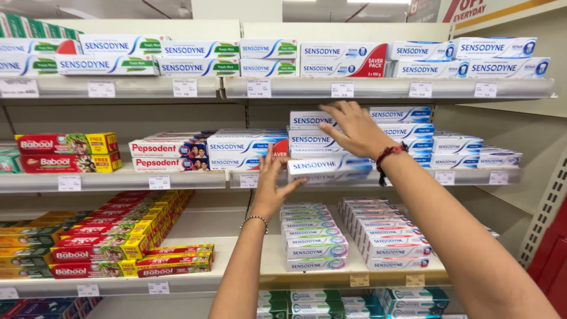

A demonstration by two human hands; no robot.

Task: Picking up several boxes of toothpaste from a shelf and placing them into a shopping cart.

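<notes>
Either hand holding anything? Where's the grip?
Left hand steadies the white toothpaste box at its left end; right hand rests on the stack above. Neither clearly grips.

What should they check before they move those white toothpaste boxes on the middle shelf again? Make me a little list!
1. Left hand touching the lowest white box of the stack: ok, fingertips meet its left end.
2. Right hand steadying the stack of white boxes: ok, palm and fingers rest flat on its front.
3. Lowest box sitting square on the middle shelf: not ok, it looks tilted and sticks out past the edge.
4. Either hand closed around a box: not ok, both hands are open.
5. Neighbouring white and red box out of the way: cannot tell, the left hand partly hides the gap.
</notes>
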